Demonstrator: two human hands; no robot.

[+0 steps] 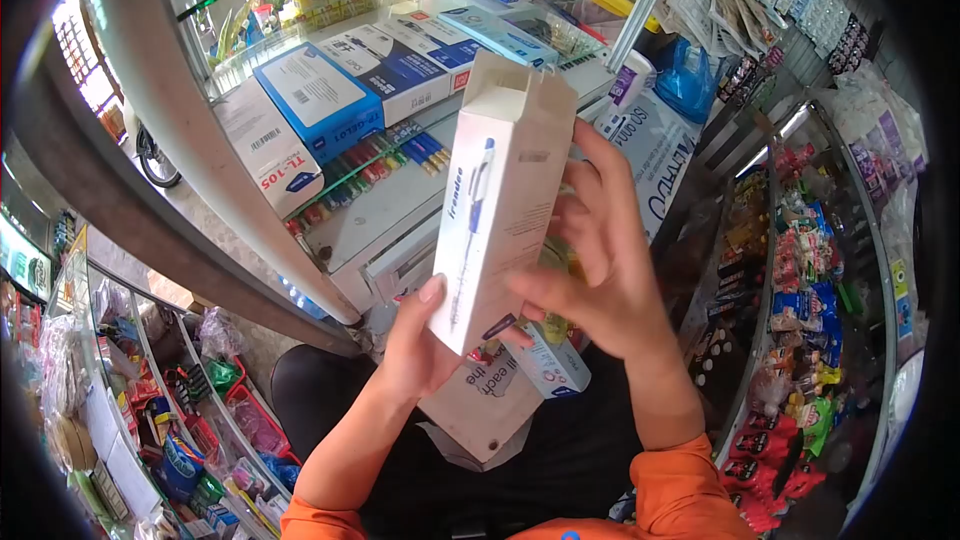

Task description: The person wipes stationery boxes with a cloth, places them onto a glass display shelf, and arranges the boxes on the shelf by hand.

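Observation:
A tall white pen box (pixel 494 205) stands tilted in front of me, its top flaps raised. A blue pen is printed on its narrow side. My left hand (pixel 415 340) grips the lower end, thumb on the near left edge and fingertips showing at the bottom right. Against the right side of the box, my right hand (pixel 615 270) has its fingers apart and bent; I cannot tell how firmly it touches. What the box contains is hidden. Below it, a light-blue and white box (pixel 556 365) lies on a white printed board (pixel 478 410) over my lap.
Ahead is a glass display case with a blue pen box (pixel 318 98), a white TL-105 box (pixel 262 145) and several pens (pixel 420 147). A grey metal post (pixel 190 120) rises on the left. Shelves of packets (pixel 800 290) stand close on the right, more goods on the left.

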